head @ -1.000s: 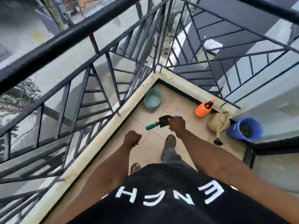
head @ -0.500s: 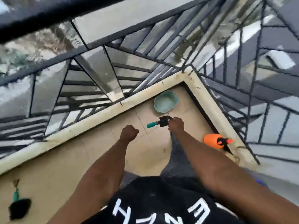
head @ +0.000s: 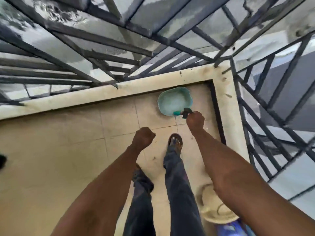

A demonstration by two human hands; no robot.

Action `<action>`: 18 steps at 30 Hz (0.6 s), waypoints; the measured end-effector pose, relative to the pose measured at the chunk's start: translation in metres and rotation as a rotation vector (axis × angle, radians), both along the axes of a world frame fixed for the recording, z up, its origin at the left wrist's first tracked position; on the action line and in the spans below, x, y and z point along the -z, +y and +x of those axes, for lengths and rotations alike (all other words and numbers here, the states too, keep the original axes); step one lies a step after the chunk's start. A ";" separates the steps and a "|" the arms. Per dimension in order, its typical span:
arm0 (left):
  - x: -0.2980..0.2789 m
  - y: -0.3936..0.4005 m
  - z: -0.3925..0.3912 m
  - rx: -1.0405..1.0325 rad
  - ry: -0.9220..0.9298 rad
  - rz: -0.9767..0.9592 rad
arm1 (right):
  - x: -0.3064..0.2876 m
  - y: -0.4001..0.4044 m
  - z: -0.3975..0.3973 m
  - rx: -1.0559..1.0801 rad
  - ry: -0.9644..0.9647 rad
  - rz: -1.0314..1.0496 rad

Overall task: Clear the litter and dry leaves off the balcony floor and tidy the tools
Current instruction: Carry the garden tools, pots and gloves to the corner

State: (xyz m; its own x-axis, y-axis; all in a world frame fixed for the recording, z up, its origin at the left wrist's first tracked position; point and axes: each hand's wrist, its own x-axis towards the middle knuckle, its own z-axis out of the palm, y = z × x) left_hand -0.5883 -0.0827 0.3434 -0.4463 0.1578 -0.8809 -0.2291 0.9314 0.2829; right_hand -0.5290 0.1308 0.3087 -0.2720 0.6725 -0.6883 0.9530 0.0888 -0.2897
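Observation:
My right hand (head: 195, 120) grips a small garden tool (head: 183, 113) with a teal handle and a dark head. The tool hangs at the near edge of a pale green plastic basin (head: 173, 102), which stands in the balcony's far corner. My left hand (head: 143, 137) is curled into a fist above the tiled floor (head: 59, 142) and holds nothing. A dark object (head: 2, 161) shows at the left edge of the frame, cut off.
A cream curb (head: 85, 97) and a black metal railing (head: 119, 53) bound the floor on the far and right sides. A beige watering can (head: 209, 210) and a blue pot (head: 228, 229) stand behind my right arm. My feet (head: 175, 143) are on the tiles.
I have stepped toward the corner. My right hand has carried the tool forward to the basin's edge. The orange sprayer has left the view.

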 end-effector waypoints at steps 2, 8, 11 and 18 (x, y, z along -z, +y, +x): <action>0.026 0.000 0.003 -0.018 0.052 0.023 | 0.032 0.007 -0.010 -0.021 0.011 0.018; 0.079 0.020 0.003 0.040 0.096 -0.008 | 0.096 0.021 -0.037 -0.001 0.033 -0.020; 0.082 0.026 0.000 0.019 0.104 -0.016 | 0.093 0.026 -0.028 -0.020 0.026 0.047; 0.025 0.038 0.002 -0.023 0.076 -0.024 | 0.025 0.002 0.005 -0.222 0.068 -0.012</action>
State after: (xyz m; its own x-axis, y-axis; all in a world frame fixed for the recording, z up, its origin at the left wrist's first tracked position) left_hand -0.5864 -0.0446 0.3185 -0.5155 0.1260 -0.8476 -0.2288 0.9330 0.2779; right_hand -0.5238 0.1324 0.2836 -0.4583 0.5824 -0.6714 0.8887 0.2906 -0.3546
